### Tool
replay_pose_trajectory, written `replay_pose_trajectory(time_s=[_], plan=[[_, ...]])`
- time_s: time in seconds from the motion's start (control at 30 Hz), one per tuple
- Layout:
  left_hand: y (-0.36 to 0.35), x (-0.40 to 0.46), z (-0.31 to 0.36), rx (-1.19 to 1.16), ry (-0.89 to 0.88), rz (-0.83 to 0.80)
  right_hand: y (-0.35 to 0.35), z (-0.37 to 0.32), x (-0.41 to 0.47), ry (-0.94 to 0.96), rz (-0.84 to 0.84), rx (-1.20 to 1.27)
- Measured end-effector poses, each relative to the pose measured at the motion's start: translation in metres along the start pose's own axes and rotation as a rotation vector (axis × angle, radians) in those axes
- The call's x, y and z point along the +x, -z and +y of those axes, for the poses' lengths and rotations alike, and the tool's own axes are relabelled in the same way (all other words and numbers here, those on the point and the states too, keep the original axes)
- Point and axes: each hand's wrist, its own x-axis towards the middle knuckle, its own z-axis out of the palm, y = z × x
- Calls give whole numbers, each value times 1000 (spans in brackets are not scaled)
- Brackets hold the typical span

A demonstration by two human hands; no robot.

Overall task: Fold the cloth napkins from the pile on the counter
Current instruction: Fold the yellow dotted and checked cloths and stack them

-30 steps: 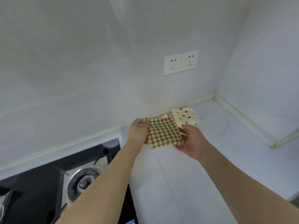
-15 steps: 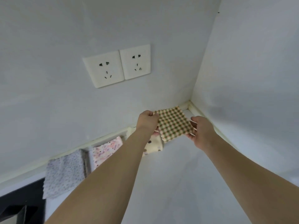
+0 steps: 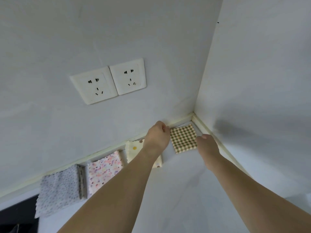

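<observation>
Checked napkin [image 3: 183, 140]: green, brown and cream gingham cloth, folded to a small square, lying flat on the bench [image 3: 176, 190] in the far corner at about 1 o'clock, close to both walls.
Left hand [image 3: 158, 134]: at the napkin's 9 o'clock edge; fingers curled under, and I cannot tell whether they pinch the cloth or only touch it.
Right hand [image 3: 207, 143]: at the napkin's 3 o'clock edge, thumb tip on or just over the hem; the other fingers are hidden behind the hand, so their grip cannot be told.
Dotted napkin [image 3: 134, 150]: cream cloth with coloured spots and a scalloped hem, folded, just beside the checked one toward 9 o'clock, partly under the left forearm.
Speckled napkin [image 3: 105, 170]: white with pink and purple flecks, folded square, next along toward 8 o'clock.
Grey napkin [image 3: 59, 190]: pale grey with fine dots, folded in layers, last in the row at 8 o'clock, one corner over a black surface [image 3: 18, 214].
Bench: smooth, pale, stone-like top with a cream sealing strip [image 3: 181, 119] along the walls.
Wall sockets [image 3: 109, 81]: two white plastic plates side by side at 11 o'clock.
</observation>
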Motion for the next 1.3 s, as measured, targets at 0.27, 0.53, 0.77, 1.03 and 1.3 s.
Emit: replay_pose_trajectory(time_s=[0.27,0.53,0.77,1.03,1.3], plan=[[37,-28,-21,363,-240,91,-32,-22,-52,335,-25,-233],[95,-84,-88,482,-315,178,-69,-19,-119,524,-34,-424],[201,-170,-170,559,-335,239,-138,-7,-247,701,-49,-525],[344,-277,-279,608,-253,315,-240,-12,-407,847,-200,-585],[432,-358,-356,633,-139,419,-324,-20,-508,977,-324,-613]])
